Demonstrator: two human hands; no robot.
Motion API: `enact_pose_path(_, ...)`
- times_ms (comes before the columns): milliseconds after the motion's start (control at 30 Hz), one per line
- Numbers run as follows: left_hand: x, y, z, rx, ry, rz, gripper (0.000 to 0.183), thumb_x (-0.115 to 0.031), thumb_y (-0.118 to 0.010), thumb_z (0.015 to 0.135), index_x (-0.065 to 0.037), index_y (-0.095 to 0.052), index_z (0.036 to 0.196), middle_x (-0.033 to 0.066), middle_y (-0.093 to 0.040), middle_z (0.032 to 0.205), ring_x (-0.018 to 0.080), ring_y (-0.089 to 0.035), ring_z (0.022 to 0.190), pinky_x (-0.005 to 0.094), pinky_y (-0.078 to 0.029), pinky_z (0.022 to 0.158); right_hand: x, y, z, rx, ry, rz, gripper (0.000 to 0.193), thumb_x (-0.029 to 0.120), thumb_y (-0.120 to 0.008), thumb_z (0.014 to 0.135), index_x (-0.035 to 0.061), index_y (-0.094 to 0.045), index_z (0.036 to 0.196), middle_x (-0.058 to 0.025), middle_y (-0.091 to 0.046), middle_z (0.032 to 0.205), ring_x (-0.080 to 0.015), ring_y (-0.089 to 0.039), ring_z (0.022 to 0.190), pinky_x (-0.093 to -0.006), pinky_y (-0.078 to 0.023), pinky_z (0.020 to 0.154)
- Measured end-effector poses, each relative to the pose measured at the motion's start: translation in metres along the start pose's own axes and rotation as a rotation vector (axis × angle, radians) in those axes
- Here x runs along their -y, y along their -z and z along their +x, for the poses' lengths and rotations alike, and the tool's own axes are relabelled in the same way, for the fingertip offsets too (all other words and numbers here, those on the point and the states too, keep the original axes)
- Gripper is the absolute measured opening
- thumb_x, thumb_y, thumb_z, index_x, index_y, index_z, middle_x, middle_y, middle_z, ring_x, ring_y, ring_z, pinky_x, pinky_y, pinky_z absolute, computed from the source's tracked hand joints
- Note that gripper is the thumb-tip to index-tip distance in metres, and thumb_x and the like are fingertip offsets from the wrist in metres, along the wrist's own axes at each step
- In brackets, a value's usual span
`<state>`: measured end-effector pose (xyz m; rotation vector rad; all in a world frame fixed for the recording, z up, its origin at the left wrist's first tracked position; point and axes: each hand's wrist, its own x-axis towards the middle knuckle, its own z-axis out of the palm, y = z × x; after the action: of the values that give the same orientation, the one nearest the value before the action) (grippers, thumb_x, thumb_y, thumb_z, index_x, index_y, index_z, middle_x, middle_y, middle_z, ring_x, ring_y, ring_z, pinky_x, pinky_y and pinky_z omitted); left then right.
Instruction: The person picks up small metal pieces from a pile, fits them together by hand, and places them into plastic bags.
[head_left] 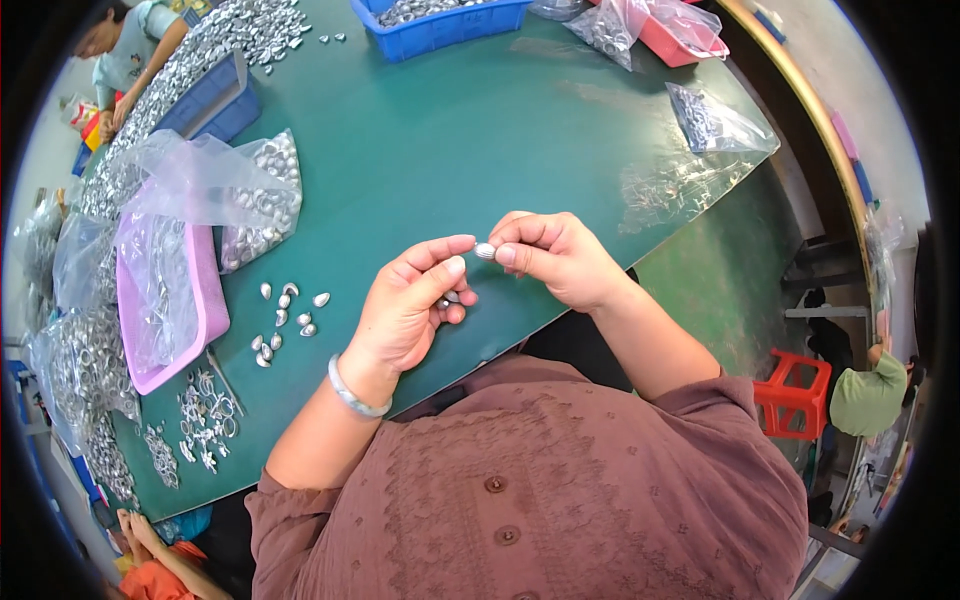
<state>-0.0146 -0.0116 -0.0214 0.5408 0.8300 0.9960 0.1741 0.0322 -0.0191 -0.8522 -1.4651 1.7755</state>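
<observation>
1. We pinch a small silver piece (485, 251) between thumb and forefinger of our right hand (558, 257); it sits just beside the left forefinger's tip, and we cannot tell whether they touch.
2. It looks shiny and rounded, with ridges along its body.
3. Our left hand (400, 312) curls its lower fingers round more metal pieces (448, 299).
4. Left of that hand, smooth teardrop-like pieces (321, 299) lie loose on the green tabletop (420, 150).
5. Beyond them we see a lilac plastic basket (208, 290) and a clear, crinkled bag (265, 195) of rounded silvery pieces.
</observation>
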Motion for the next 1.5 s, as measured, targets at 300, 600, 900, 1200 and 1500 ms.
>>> enact_pose_path(300,0.001,0.002,0.000,0.006,0.007,-0.046,0.015,-0.017,-0.057,0.084,-0.005,-0.058,0.093,0.0028,-0.058,0.079,0.0105,-0.054,0.063,0.0189,-0.042,0.050,0.000,-0.017,-0.004,0.020,-0.047,0.102,0.013,0.010,-0.055,0.083,0.0024,-0.063,0.091,-0.0010,-0.057,0.084,-0.0071,-0.048,0.070,-0.0207,-0.041,0.065)
enact_pose_path(600,0.001,0.004,0.002,0.048,0.044,-0.088,0.014,-0.019,-0.056,0.085,-0.006,-0.058,0.088,0.0032,-0.057,0.077,0.0104,-0.051,0.062,0.0198,-0.041,0.051,-0.002,-0.019,-0.004,-0.004,-0.106,0.152,0.014,0.014,-0.055,0.083,0.0040,-0.063,0.088,0.0015,-0.058,0.076,-0.0053,-0.047,0.065,-0.0189,-0.039,0.060)
enact_pose_path(900,0.003,0.006,0.002,0.036,0.034,-0.070,0.014,-0.019,-0.056,0.085,-0.005,-0.057,0.087,0.0037,-0.058,0.077,0.0107,-0.052,0.062,0.0197,-0.041,0.050,-0.004,-0.022,-0.004,-0.009,-0.190,0.297,0.012,0.015,-0.059,0.082,0.0045,-0.063,0.086,0.0007,-0.059,0.074,-0.0050,-0.048,0.064,-0.0178,-0.039,0.060)
enact_pose_path(1200,0.003,0.003,0.000,0.048,-0.035,-0.117,0.016,-0.017,-0.056,0.085,-0.003,-0.056,0.094,0.0025,-0.056,0.074,0.0110,-0.054,0.062,0.0194,-0.041,0.049,-0.013,-0.022,-0.001,-0.120,0.487,-0.423,0.006,0.001,-0.061,0.076,0.0015,-0.059,0.081,-0.0058,-0.055,0.081,-0.0165,-0.054,0.071,-0.0262,-0.043,0.062)
enact_pose_path(1500,0.005,0.008,0.002,0.086,-0.045,-0.154,0.018,-0.017,-0.056,0.085,-0.003,-0.058,0.096,0.0040,-0.057,0.076,0.0119,-0.055,0.066,0.0205,-0.042,0.052,0.000,-0.030,-0.001,-0.262,0.732,-0.822,0.016,-0.001,-0.064,0.068,0.0028,-0.058,0.082,-0.0080,-0.055,0.077,-0.0229,-0.055,0.067,-0.0299,-0.045,0.056)
